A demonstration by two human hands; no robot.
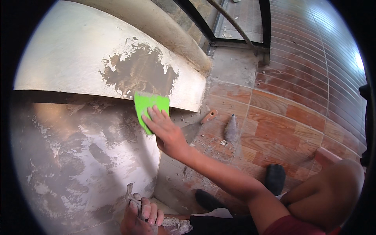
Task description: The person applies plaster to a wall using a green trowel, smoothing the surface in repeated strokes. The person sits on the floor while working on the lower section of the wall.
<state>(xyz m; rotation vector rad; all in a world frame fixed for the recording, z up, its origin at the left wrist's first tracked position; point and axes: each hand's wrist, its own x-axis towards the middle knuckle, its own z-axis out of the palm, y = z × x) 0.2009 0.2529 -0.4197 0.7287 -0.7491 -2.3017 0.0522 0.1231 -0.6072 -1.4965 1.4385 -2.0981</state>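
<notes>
My right hand [164, 129] grips a green plastic spreader [141, 102], fingers laid across its face. The spreader's far edge meets the lower edge of a white wall band [70, 51], just below a patch of grey paste [139, 72] with ragged edges. Low in the view, my left hand [143, 215] is closed around a crumpled plastic bag [178, 226]. A grey, paste-smeared tip [130, 190] sticks up past its thumb. Below the band, the recessed wall face [78, 156] carries uneven grey and white smears.
On the wood-patterned tile floor [270, 137] lie a putty knife with an orange-brown handle [210, 116] and a grey cone-shaped object [232, 129], among crumbs of debris. A black metal frame [266, 35] stands at the back. My dark-covered foot [275, 179] rests nearby.
</notes>
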